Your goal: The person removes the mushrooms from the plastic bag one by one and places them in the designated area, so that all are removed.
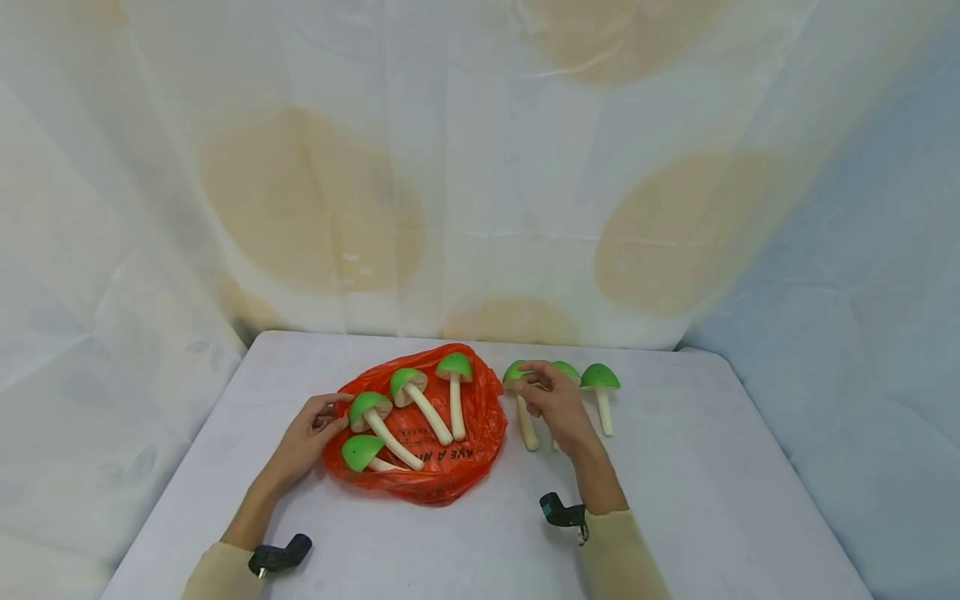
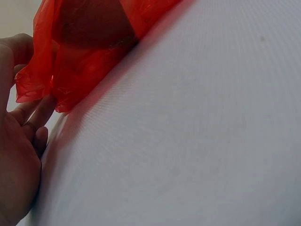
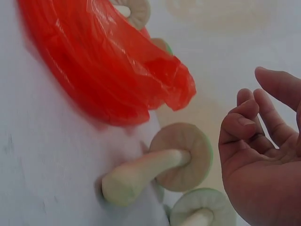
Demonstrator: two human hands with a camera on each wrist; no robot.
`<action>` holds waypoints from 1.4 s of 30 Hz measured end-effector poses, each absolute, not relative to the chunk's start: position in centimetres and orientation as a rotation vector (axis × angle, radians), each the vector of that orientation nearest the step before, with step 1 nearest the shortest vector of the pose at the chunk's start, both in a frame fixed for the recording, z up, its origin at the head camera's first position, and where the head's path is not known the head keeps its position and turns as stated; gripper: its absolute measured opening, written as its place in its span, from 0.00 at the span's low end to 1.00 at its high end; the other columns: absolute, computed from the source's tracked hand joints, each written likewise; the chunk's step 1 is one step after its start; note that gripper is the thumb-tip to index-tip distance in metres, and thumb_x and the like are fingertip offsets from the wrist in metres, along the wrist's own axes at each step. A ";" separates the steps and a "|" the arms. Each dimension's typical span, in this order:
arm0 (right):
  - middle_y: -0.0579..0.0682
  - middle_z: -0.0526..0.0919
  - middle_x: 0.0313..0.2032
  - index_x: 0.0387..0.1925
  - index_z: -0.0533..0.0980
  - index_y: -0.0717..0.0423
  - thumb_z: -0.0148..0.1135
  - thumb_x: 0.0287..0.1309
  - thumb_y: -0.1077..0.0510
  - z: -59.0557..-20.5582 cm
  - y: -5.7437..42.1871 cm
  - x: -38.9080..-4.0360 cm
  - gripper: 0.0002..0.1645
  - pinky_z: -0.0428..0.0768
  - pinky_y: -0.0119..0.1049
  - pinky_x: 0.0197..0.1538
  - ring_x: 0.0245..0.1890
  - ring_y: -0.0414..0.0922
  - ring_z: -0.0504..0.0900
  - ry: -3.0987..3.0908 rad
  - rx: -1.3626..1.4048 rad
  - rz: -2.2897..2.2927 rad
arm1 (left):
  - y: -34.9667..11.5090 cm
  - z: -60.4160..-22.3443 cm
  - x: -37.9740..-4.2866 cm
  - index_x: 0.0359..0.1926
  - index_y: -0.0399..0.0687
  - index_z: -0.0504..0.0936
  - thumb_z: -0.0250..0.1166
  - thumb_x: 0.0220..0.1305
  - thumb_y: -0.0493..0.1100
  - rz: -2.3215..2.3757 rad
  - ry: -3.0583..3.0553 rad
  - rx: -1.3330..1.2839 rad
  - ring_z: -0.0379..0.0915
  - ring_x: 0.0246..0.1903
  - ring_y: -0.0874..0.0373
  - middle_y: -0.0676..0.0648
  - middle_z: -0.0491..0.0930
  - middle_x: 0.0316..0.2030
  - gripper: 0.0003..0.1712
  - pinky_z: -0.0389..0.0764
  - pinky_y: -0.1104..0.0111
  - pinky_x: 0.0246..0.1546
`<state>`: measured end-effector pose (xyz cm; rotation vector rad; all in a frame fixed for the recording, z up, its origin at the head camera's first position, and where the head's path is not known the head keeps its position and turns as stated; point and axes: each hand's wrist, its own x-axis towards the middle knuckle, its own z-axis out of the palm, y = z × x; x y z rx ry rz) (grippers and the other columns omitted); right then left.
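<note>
A red plastic bag [image 1: 480, 437] lies spread on the table, with several green-capped toy mushrooms [image 1: 423, 404] on it. At the bag's left edge, my left hand [image 1: 303, 437] holds the thin plastic between thumb and fingers; the left wrist view shows the red film [image 2: 80, 61] between them. My right hand [image 1: 557, 408] hovers over the mushrooms right of the bag, its fingers loosely bent and nothing in them. Below it, one mushroom [image 3: 181, 157] lies next to the bag with its pale stem toward me. The hand partly hides a second mushroom [image 1: 566, 372].
A third mushroom [image 1: 602, 379] lies farthest right in that row. The white-covered table [image 1: 697, 467] extends to both sides. A pale curtain [image 1: 510, 225] with tan spots hangs behind its far edge, and light sheets hang at the left and right.
</note>
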<state>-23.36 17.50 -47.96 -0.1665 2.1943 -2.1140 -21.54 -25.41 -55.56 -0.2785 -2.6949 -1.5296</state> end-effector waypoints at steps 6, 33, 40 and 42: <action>0.58 0.75 0.43 0.58 0.73 0.59 0.63 0.67 0.59 -48.2 16.3 -23.4 0.20 0.70 0.33 0.31 0.29 0.46 0.69 2.148 -0.181 -2.118 | -25.4 -55.5 -21.4 0.64 0.57 0.74 0.61 0.72 0.56 -1.541 -2.699 -0.269 0.68 0.55 0.50 0.45 0.70 0.61 0.24 0.67 0.51 0.57; 0.54 0.75 0.41 0.58 0.74 0.59 0.63 0.66 0.59 -49.7 11.5 -23.4 0.20 0.68 0.33 0.28 0.25 0.45 0.67 2.148 -0.296 -1.942 | -25.4 -55.3 -21.3 0.64 0.58 0.74 0.62 0.73 0.52 -1.520 -2.675 -0.300 0.69 0.55 0.53 0.48 0.71 0.61 0.22 0.69 0.60 0.54; 0.53 0.75 0.42 0.61 0.73 0.62 0.64 0.67 0.58 -50.5 11.2 -23.5 0.24 0.69 0.33 0.30 0.26 0.45 0.68 2.160 -0.231 -1.887 | -25.4 -55.5 -21.5 0.64 0.57 0.75 0.61 0.73 0.53 -1.505 -2.670 -0.324 0.69 0.53 0.52 0.47 0.71 0.60 0.22 0.71 0.61 0.54; 0.54 0.75 0.42 0.61 0.72 0.63 0.64 0.67 0.58 -50.6 11.0 -23.5 0.24 0.69 0.33 0.29 0.26 0.45 0.68 2.176 -0.218 -1.877 | -25.4 -55.5 -21.5 0.64 0.57 0.75 0.61 0.73 0.53 -1.504 -2.676 -0.319 0.69 0.53 0.53 0.47 0.71 0.60 0.22 0.70 0.61 0.54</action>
